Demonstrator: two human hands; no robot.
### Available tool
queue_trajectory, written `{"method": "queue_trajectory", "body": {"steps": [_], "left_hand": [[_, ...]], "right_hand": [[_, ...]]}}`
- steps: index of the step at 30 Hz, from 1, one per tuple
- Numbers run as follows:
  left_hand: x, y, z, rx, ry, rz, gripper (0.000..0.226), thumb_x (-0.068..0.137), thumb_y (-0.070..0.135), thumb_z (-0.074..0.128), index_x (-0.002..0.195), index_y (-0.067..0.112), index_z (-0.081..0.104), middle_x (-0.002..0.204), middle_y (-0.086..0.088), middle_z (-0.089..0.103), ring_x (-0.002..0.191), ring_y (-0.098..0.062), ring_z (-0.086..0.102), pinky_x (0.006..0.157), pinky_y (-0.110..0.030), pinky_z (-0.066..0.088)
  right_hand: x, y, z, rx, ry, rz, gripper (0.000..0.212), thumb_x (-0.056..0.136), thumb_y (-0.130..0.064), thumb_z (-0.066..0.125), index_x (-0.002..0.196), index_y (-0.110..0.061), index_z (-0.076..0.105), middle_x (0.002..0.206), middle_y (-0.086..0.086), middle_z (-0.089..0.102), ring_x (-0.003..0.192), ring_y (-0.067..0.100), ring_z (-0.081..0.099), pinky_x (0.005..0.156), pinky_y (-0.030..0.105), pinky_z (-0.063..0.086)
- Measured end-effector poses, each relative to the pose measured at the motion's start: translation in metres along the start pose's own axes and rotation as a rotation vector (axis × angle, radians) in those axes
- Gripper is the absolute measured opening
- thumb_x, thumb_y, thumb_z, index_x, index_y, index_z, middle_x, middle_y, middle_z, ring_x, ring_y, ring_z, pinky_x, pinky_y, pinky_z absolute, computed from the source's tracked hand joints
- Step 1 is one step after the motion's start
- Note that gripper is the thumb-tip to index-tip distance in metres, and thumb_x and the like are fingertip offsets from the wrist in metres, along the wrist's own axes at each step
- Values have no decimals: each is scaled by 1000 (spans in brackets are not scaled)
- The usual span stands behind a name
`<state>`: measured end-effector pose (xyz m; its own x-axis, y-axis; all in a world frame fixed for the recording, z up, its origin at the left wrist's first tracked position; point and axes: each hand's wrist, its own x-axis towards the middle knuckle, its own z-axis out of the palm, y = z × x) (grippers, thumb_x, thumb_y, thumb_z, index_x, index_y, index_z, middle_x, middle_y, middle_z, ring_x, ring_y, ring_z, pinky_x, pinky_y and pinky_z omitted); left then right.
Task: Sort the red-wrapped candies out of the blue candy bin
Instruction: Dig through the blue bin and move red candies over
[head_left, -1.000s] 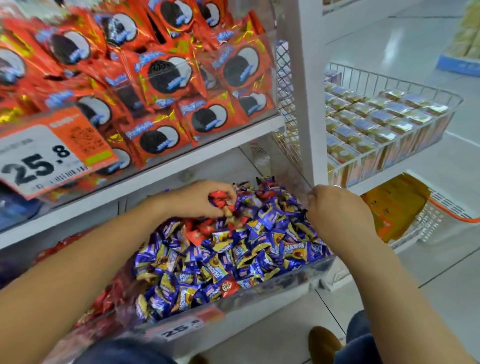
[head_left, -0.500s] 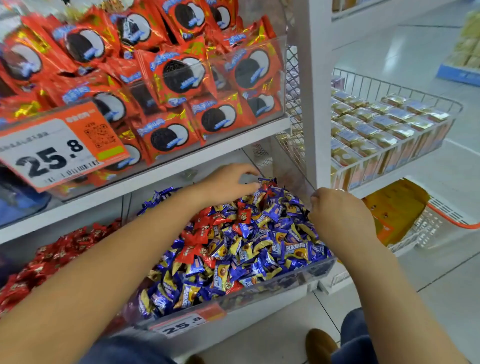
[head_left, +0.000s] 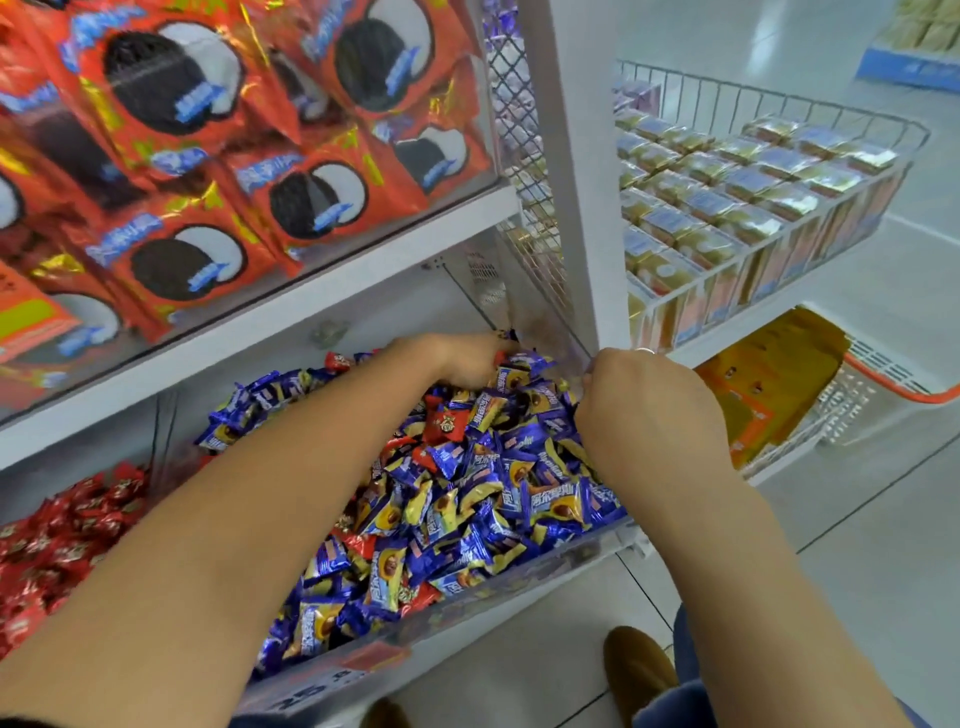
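Two hands of yours are in the blue candy bin (head_left: 519, 582), the clear-fronted tub low on the shelf, heaped with blue-and-gold wrapped candies (head_left: 498, 499).

Your left hand (head_left: 462, 358) reaches across to the back of the heap, at about twelve o'clock from the bin's middle. Its fingers dig down among the wrappers and are hidden there, so I cannot tell whether they hold anything.

Your right hand (head_left: 644, 410) sits at about two o'clock, by the bin's right wall and just below the white shelf post (head_left: 582, 208). You see only its back; the fingers curl under and away from you, and whether they pinch a candy I cannot tell. A ring (head_left: 645, 351) shows on one finger.

One red-wrapped candy (head_left: 442, 425) lies plainly on top of the heap, between your two hands, just short of the left one. More red scraps peek out lower, near six o'clock (head_left: 415, 595), half buried under blue ones.

At nine o'clock, beyond the divider, lies the pile of red candies (head_left: 62, 530). Above, at eleven o'clock, red cookie packets (head_left: 218, 171) fill the upper shelf. At two o'clock a wire basket (head_left: 779, 98) holds rows of gold boxes (head_left: 727, 182).
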<state>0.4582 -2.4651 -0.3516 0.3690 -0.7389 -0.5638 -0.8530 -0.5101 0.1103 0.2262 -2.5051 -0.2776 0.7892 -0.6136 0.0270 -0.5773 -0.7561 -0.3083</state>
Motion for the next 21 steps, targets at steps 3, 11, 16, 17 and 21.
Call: {"method": "queue_trajectory", "body": {"steps": [3,11,16,17,21], "left_hand": [[-12,7,1,-48,32,74,44,93,7,56,135,15,50,136,-7,53,120,-24,52,104,-38,41],[-81,-1,-25,-126,139,30,31,81,13,71,110,9,61,103,1,65,93,-18,59,85,-21,48],[-138,-22,-10,-147,278,-51,55,81,19,75,132,18,53,118,3,53,109,-15,49,84,-18,33],[-147,-24,-4,-158,310,-49,53,81,18,75,129,17,55,110,6,51,108,-15,49,81,-17,31],[-171,-35,17,-200,452,-48,49,77,15,77,123,17,59,126,-7,55,125,-28,44,97,-28,36]], "right_hand": [[-3,-3,-4,7,-19,16,17,93,-8,42,100,-10,58,78,6,38,73,27,43,62,30,36],[2,5,5,1,36,-6,21,94,-8,40,104,-10,59,84,7,45,73,27,44,61,30,36],[-6,3,4,161,214,-86,28,99,-23,41,119,-11,55,114,10,56,100,28,54,67,31,36],[-12,2,0,247,308,-131,28,99,-25,43,119,-13,57,112,8,57,99,26,54,68,32,37],[-49,-1,-14,362,56,-391,26,98,-38,42,95,-21,62,83,-3,63,76,16,56,66,34,45]]}}
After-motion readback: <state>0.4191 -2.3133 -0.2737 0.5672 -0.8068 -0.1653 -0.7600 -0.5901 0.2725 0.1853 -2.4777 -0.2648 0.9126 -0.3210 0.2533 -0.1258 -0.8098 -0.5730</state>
